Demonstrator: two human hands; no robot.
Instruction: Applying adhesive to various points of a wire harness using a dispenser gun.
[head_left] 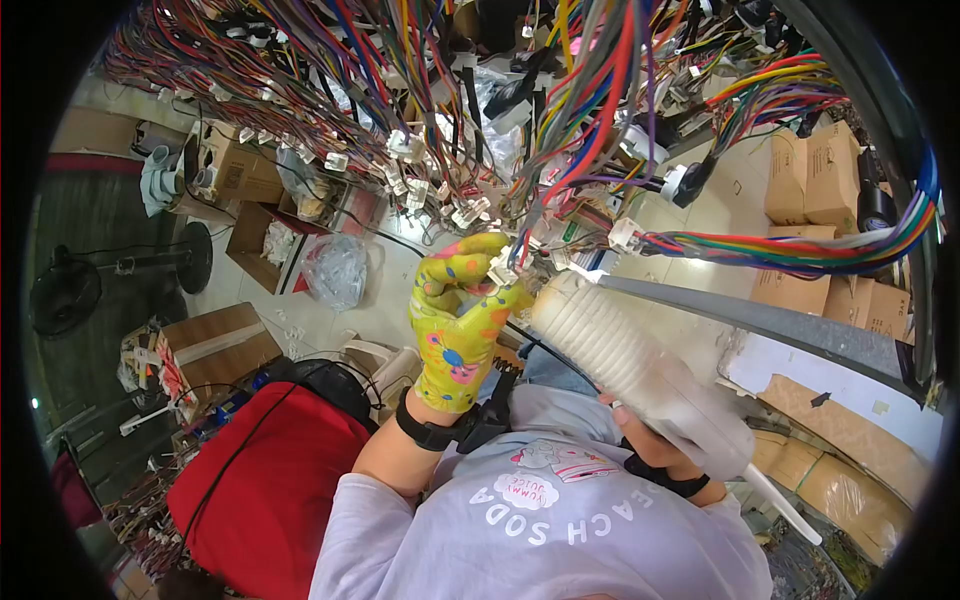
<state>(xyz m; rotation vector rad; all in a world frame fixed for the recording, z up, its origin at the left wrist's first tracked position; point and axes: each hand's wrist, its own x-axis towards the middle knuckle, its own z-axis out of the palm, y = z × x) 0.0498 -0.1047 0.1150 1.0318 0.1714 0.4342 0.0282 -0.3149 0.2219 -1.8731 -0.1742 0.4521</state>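
Observation:
My left hand, in a yellow-green flowered glove, is closed on a white wire connector below the hanging harness wires. In my right hand is a hot glue gun, off-white with a ribbed front. A white glue stick sticks out of its back end. The gun's tip points up toward the connectors, close to my left fingertips. My right hand is mostly hidden behind the gun. Just right of the held connector, another white connector ends a thick multicoloured wire bundle.
Dense wire bundles with white connectors hang across the far side. A grey metal bar runs along the right. Cardboard boxes stand right and left on the tiled floor. A red cloth-like surface and black fan are at left.

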